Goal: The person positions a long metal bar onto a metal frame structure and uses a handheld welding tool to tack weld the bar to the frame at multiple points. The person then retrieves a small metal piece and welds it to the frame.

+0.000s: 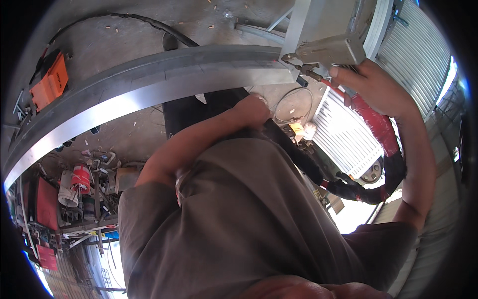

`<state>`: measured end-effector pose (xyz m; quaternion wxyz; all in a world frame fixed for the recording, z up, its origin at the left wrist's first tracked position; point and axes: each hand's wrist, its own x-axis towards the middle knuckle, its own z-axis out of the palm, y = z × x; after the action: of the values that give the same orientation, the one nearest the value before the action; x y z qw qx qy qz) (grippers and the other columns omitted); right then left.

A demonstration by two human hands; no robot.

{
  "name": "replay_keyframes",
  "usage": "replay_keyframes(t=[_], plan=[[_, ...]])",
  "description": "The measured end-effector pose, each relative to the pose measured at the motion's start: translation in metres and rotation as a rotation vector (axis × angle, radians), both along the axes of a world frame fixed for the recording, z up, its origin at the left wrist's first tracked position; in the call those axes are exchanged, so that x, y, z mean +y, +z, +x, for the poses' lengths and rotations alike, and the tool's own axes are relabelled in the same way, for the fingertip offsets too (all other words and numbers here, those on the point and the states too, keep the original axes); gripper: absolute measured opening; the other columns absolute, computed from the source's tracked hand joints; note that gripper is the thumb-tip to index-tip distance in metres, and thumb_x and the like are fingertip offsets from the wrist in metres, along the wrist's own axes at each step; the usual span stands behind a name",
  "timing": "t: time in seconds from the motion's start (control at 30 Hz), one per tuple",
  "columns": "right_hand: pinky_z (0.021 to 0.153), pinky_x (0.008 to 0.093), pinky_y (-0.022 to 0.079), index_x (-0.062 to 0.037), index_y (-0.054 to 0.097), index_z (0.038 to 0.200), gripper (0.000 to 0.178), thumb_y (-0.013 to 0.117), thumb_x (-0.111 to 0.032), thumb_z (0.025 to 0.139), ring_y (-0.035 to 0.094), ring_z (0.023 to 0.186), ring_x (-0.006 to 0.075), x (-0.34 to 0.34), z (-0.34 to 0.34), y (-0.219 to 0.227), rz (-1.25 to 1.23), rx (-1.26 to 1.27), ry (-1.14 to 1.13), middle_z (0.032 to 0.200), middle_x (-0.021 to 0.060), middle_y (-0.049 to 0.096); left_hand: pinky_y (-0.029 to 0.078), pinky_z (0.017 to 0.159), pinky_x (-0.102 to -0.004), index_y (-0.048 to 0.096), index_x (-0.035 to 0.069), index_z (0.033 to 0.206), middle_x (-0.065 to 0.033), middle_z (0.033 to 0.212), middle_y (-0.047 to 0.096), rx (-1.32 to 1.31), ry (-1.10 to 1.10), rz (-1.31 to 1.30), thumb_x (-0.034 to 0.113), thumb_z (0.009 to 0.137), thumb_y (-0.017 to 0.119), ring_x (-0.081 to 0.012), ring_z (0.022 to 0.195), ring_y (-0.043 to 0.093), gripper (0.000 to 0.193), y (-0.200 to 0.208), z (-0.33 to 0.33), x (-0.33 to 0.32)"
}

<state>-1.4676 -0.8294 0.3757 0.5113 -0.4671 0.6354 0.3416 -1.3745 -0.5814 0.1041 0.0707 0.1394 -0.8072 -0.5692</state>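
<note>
My right hand (376, 87) is closed round the red handle of a welding torch (311, 74). The torch's tip points left, close to the right end of a long, shiny metal beam (199, 79). A dull grey boxy piece (331, 50) sits just above the torch and partly hides the fingers; I cannot tell its kind. In front of my body my left hand (254, 109) is curled, and a thick black cable (294, 149) comes out right beside it. This cable loops to the right and rises in a red sleeve (376, 122) towards the torch. The left fingertips are hidden.
An orange machine (52, 82) stands on the floor at far left, with a black hose (124, 16) curving away from it. An upright metal post (301, 30) meets the beam's right end. Ribbed panels (418, 55) lean at right. Tools and a red-and-white bucket (79, 179) crowd the lower left.
</note>
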Motion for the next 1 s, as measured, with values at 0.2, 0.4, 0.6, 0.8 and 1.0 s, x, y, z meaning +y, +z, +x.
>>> replay_keyframes(t=[0.2,0.4,0.6,0.8,1.0], plan=[[0.076,0.0352,0.056,0.0040,0.065,0.125,0.053,0.061,-0.044,0.102,0.068,0.082,0.0198,-0.001,0.006,-0.016,0.029,0.039,0.051,0.102,0.0120,0.071,0.050,0.092,-0.0480,0.075,0.015,0.103,-0.0090,0.093,0.075,0.008,-0.032,0.030,0.040,0.073,0.084,-0.0299,0.098,0.072,0.040,-0.002,0.003,0.000],[0.073,0.0347,0.057,0.0035,0.062,0.130,0.050,0.060,-0.040,0.105,0.067,0.082,0.0190,-0.005,0.011,-0.035,0.070,0.074,0.123,0.107,0.0123,0.071,0.049,0.090,-0.0491,0.075,0.015,0.098,-0.0088,0.091,0.075,0.055,-0.002,0.050,0.042,0.071,0.085,-0.0304,0.097,0.072,0.040,-0.005,0.005,-0.001],[0.072,0.0333,0.058,0.0030,0.059,0.137,0.050,0.060,-0.037,0.107,0.067,0.085,0.0179,-0.011,0.017,-0.042,0.144,0.121,0.113,0.113,0.0126,0.070,0.048,0.086,-0.0496,0.076,0.015,0.097,-0.0091,0.089,0.074,0.080,0.026,0.028,0.045,0.070,0.085,-0.0309,0.094,0.072,0.041,-0.008,0.006,-0.001],[0.071,0.0324,0.058,0.0051,0.058,0.135,0.052,0.061,-0.039,0.106,0.067,0.077,0.0175,-0.010,0.027,-0.049,0.139,0.152,0.129,0.107,0.0117,0.070,0.048,0.085,-0.0491,0.077,0.015,0.100,-0.0094,0.090,0.075,0.075,0.012,0.027,0.045,0.072,0.084,-0.0306,0.094,0.072,0.041,-0.010,0.008,-0.002],[0.070,0.0329,0.057,0.0059,0.058,0.133,0.053,0.061,-0.040,0.106,0.067,0.073,0.0169,-0.011,0.033,-0.055,0.159,0.159,0.142,0.105,0.0119,0.069,0.049,0.085,-0.0492,0.077,0.015,0.101,-0.0086,0.091,0.076,0.070,-0.011,0.032,0.046,0.075,0.082,-0.0293,0.093,0.073,0.040,-0.007,0.010,-0.006]])
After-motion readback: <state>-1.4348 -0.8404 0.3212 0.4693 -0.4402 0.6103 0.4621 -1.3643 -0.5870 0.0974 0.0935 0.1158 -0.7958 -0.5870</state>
